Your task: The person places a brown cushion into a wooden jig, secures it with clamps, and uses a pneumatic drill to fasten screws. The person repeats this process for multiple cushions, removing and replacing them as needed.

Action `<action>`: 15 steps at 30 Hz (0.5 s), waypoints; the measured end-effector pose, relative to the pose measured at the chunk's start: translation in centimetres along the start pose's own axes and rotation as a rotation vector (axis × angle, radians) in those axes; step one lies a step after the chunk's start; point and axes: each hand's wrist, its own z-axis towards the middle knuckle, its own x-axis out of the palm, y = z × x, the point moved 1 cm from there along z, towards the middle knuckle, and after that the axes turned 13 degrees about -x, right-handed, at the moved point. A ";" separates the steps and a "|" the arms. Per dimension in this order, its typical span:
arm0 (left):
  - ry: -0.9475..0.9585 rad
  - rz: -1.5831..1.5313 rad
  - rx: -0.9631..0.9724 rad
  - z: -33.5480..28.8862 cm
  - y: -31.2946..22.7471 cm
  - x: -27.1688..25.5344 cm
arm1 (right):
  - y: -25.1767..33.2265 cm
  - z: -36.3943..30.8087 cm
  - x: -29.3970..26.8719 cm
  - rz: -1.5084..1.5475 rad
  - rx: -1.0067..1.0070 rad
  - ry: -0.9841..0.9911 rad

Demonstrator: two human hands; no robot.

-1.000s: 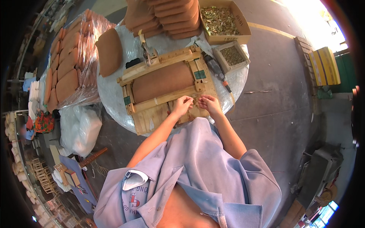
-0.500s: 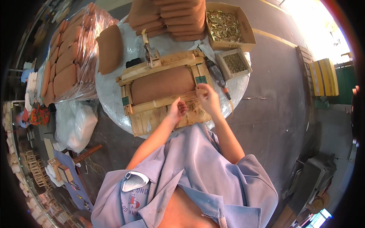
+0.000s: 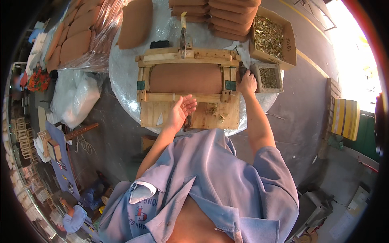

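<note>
A brown cushion pad (image 3: 186, 79) lies inside a wooden frame jig (image 3: 198, 97) on the round, plastic-wrapped table. My right hand (image 3: 248, 83) is closed around a dark power screwdriver (image 3: 242, 69) at the jig's right side; the hand covers most of the tool. Just in front of the jig's near rail, my left hand (image 3: 180, 113) hovers over the wooden board (image 3: 154, 114), holding nothing, its fingers loosely spread. Small brass fittings (image 3: 221, 117) lie on the board to its right. A toggle clamp (image 3: 183, 42) stands at the jig's far rail.
A cardboard box (image 3: 288, 44) of brass pieces and a tray (image 3: 262, 89) of small screws stand at the right. Stacked brown cushions (image 3: 233, 18) rise behind, with one cushion (image 3: 135, 22) lying left of them. Plastic-wrapped cushions (image 3: 79, 40) fill the far left.
My right hand has moved from the jig's near right corner outward to the screwdriver and closed on it. The left hand has opened. The whole view has shifted.
</note>
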 end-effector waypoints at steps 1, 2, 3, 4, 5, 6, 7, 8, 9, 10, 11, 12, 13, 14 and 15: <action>0.011 -0.051 -0.002 -0.2 -0.2 0.3 | -0.4 0.2 -0.1 0.006 -0.001 0.036; 0.039 -0.072 -0.006 -0.3 -0.2 0.6 | -0.9 0.2 -0.2 0.010 0.002 0.071; 0.062 -0.092 0.003 -0.3 -0.7 0.8 | -0.8 0.7 -0.6 0.021 -0.004 0.098; 0.088 -0.109 0.010 -0.3 -1.1 1.0 | -0.7 0.4 -0.9 0.049 -0.006 0.067; 0.136 -0.125 0.013 -0.2 -1.4 1.3 | -0.9 -0.8 -1.1 0.077 -0.004 0.036; 0.174 -0.144 0.024 -0.5 -1.7 1.3 | -0.5 -1.8 -1.7 0.110 -0.013 0.007; 0.212 -0.158 0.021 -1.0 -1.9 1.4 | -0.5 -3.1 -1.9 0.155 0.012 -0.053; 0.208 -0.162 0.032 -1.4 -2.2 1.5 | -0.4 -4.2 -2.0 0.162 -0.019 -0.107; 0.204 -0.165 0.048 -2.2 -2.9 2.1 | -0.2 -5.2 -2.5 0.168 -0.052 -0.164; 0.211 -0.166 0.049 -2.3 -3.1 2.6 | -0.6 -6.5 -2.9 0.167 -0.069 -0.221; 0.207 -0.170 0.052 -2.4 -3.2 2.7 | -0.9 -7.6 -3.3 0.195 -0.089 -0.230; 0.205 -0.176 0.053 -2.4 -3.2 2.6 | -0.9 -8.8 -4.4 0.215 -0.075 -0.205; 0.204 -0.183 0.054 -2.4 -3.1 2.4 | -0.6 -10.1 -5.5 0.234 -0.061 -0.182; 0.195 -0.197 0.038 -1.9 -2.5 1.4 | -0.7 -11.6 -6.3 0.253 -0.048 -0.159; 0.188 -0.211 0.028 -1.2 -1.6 -0.1 | -1.0 -13.1 -7.0 0.264 -0.042 -0.165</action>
